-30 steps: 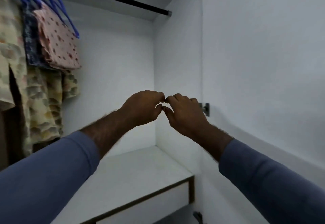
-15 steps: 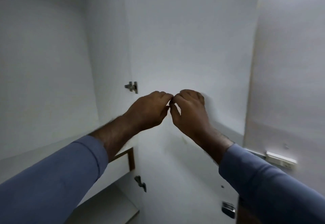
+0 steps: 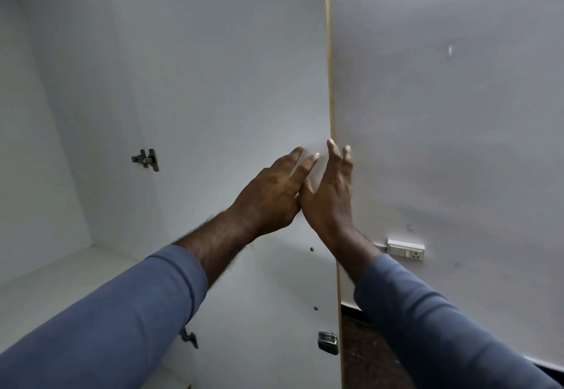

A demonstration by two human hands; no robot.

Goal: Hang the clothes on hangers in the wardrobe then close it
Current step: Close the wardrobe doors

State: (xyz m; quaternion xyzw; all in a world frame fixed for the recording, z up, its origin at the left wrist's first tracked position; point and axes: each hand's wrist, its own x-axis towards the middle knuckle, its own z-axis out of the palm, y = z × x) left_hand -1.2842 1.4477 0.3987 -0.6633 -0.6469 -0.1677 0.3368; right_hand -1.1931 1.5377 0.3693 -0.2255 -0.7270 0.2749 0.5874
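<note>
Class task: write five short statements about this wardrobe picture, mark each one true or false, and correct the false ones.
1. The left hand and right hand both have straight, spread fingers. True.
2. The left hand grips a hanger. False: it holds nothing.
3. The wardrobe door is fully shut. False: it stands open, with its inner face and a hinge showing.
4. A socket sits on the wall to the right of the door's edge. True.
5. The sleeves are red. False: they are blue.

Wardrobe door — top cut off
</note>
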